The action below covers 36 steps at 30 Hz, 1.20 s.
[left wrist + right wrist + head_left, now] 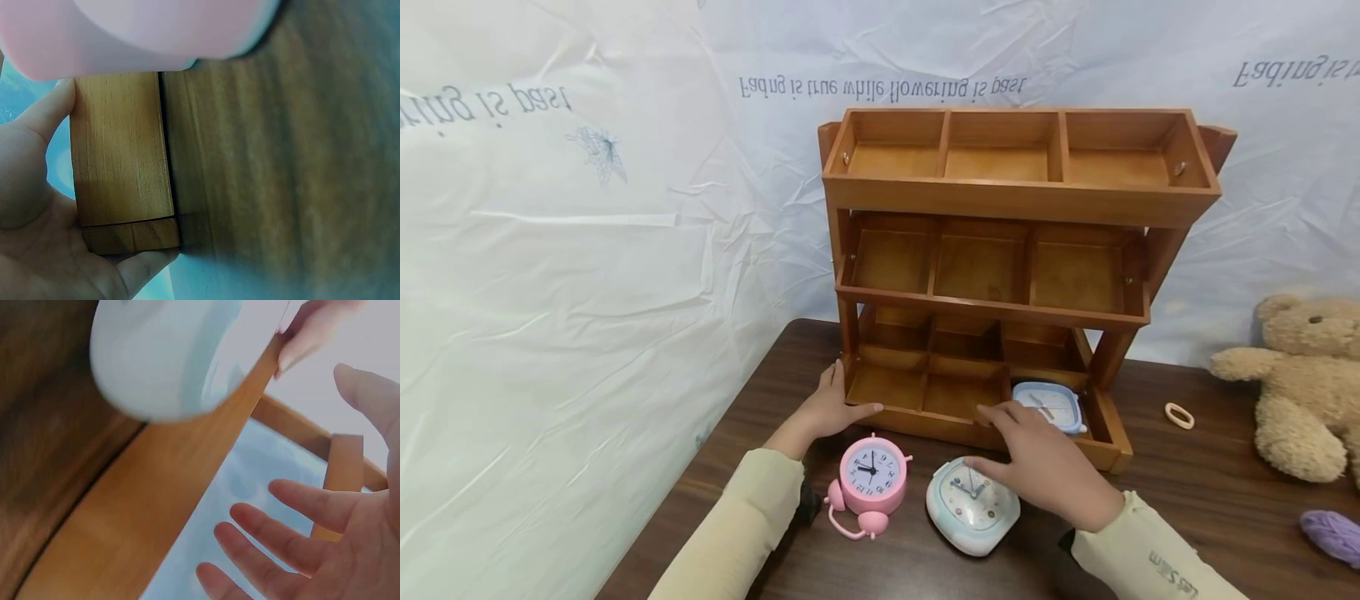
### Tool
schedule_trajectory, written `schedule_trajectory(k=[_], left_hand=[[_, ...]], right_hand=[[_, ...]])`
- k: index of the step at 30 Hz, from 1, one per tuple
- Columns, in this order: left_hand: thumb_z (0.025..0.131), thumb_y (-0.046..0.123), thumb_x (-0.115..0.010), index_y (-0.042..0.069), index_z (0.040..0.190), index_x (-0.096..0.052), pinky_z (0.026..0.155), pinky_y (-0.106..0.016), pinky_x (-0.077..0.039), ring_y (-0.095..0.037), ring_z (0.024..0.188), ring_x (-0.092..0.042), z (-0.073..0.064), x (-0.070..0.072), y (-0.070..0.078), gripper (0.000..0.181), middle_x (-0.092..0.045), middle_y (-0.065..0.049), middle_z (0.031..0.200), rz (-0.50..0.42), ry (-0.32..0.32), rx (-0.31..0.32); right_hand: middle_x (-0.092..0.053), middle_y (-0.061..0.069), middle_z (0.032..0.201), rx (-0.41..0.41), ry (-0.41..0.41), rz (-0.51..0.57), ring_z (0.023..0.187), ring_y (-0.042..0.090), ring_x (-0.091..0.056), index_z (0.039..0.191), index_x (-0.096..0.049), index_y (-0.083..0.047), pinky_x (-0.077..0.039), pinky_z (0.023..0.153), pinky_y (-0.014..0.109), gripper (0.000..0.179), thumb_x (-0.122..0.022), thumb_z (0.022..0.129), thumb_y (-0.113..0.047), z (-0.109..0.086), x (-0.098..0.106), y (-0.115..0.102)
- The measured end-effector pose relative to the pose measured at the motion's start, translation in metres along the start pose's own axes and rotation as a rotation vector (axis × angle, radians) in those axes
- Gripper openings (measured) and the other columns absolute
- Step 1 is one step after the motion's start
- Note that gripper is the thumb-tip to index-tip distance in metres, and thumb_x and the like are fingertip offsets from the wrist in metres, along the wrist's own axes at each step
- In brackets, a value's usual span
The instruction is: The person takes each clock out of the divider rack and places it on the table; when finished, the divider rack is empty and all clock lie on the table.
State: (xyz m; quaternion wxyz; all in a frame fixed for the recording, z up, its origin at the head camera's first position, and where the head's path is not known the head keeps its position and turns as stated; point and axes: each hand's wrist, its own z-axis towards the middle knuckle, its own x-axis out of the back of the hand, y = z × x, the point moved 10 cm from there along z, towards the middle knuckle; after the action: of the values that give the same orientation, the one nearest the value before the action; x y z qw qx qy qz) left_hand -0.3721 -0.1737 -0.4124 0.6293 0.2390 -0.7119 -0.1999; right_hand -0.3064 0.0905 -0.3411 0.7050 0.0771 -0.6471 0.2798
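Note:
A three-tier wooden shelf (1000, 204) with small compartments stands against the cloth backdrop. At its lower left corner my left hand (825, 407) grips the bottom tier, thumb along the front edge and fingers at the side. My right hand (1037, 458) hovers with spread fingers before the tier's front board, holding nothing. A light-blue alarm clock (1052, 404) lies in the bottom right compartment, partly hidden by that hand. On the table, a pink twin-bell alarm clock (872, 471) lies face up near my left hand. Left of my right wrist is a white and pale-blue alarm clock (973, 512).
A teddy bear (1311, 375) sits on the dark wood table (1210, 508) at the right. Near it lie a small beige ring (1179, 416) and a purple yarn bundle (1330, 537). White printed cloth (625, 275) hangs behind and at the left.

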Motion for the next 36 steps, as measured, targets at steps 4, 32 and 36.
schedule_trajectory(k=[4, 32, 36], left_hand=[[0.086, 0.058, -0.069, 0.0, 0.158, -0.002, 0.108, -0.058, -0.035, -0.046, 0.139, -0.035, -0.001, 0.0, 0.0, 0.114, -0.007, -0.023, 0.163, -0.002, 0.002, 0.001], [0.086, 0.058, -0.068, -0.001, 0.158, -0.001, 0.109, -0.057, -0.035, -0.046, 0.14, -0.034, 0.0, 0.0, 0.0, 0.114, -0.006, -0.024, 0.163, 0.016, -0.003, -0.006], [0.086, 0.058, -0.068, -0.001, 0.158, -0.002, 0.109, -0.057, -0.036, -0.046, 0.14, -0.034, -0.001, 0.0, 0.001, 0.114, -0.007, -0.024, 0.163, 0.016, -0.002, -0.006]], right_hand=[[-0.052, 0.025, 0.136, -0.042, 0.034, -0.023, 0.125, 0.049, -0.047, 0.142, -0.054, -0.007, -0.04, 0.097, 0.067, 0.075, -0.066, 0.088, -0.058, 0.009, 0.008, 0.02], [-0.037, 0.049, 0.134, -0.293, -0.104, -0.065, 0.117, 0.066, -0.04, 0.14, -0.037, 0.019, -0.039, 0.096, 0.069, 0.107, -0.073, 0.079, -0.061, 0.037, -0.004, 0.119], [-0.036, 0.049, 0.135, -0.292, -0.139, -0.061, 0.117, 0.065, -0.042, 0.139, -0.036, 0.021, -0.04, 0.095, 0.068, 0.112, -0.073, 0.077, -0.065, 0.039, -0.006, 0.122]])
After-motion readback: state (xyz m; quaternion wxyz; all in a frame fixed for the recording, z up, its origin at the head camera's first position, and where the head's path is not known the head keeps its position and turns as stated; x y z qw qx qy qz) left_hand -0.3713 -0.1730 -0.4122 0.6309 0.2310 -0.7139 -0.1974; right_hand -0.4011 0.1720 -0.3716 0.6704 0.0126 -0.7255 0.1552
